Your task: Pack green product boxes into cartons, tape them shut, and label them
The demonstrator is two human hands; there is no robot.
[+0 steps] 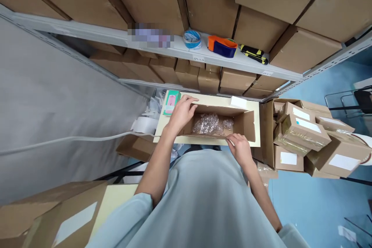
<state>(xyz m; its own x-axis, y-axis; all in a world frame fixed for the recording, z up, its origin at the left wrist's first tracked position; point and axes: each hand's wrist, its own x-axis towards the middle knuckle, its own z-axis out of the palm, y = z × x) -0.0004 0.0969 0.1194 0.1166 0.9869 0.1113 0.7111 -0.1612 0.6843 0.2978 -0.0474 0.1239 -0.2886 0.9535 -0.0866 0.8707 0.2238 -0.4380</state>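
An open cardboard box point(249, 126) lies lengthwise on a pale yellow tabletop point(180, 139). Clear bubble wrap point(207, 124) sits inside it, bunched in a large clump, with a smaller wrapped piece point(228, 124) to its right. My left hand point(182, 113) is at the box's far left corner, thumb and fingers to either side of the far wall's edge. The near wall's top edge is pinched by my right hand point(240, 148), right of the middle. What the bubble wrap encloses cannot be made out.
A green and pink box point(172, 102) and a white card point(238, 102) lie on the table. Blue tape point(192, 39), an orange and navy tape dispenser point(223, 46) and black-yellow cutters point(254, 54) rest on the shelf point(174, 52). A large carton point(266, 135) of labelled boxes stands right; a cable point(87, 138) crosses left.
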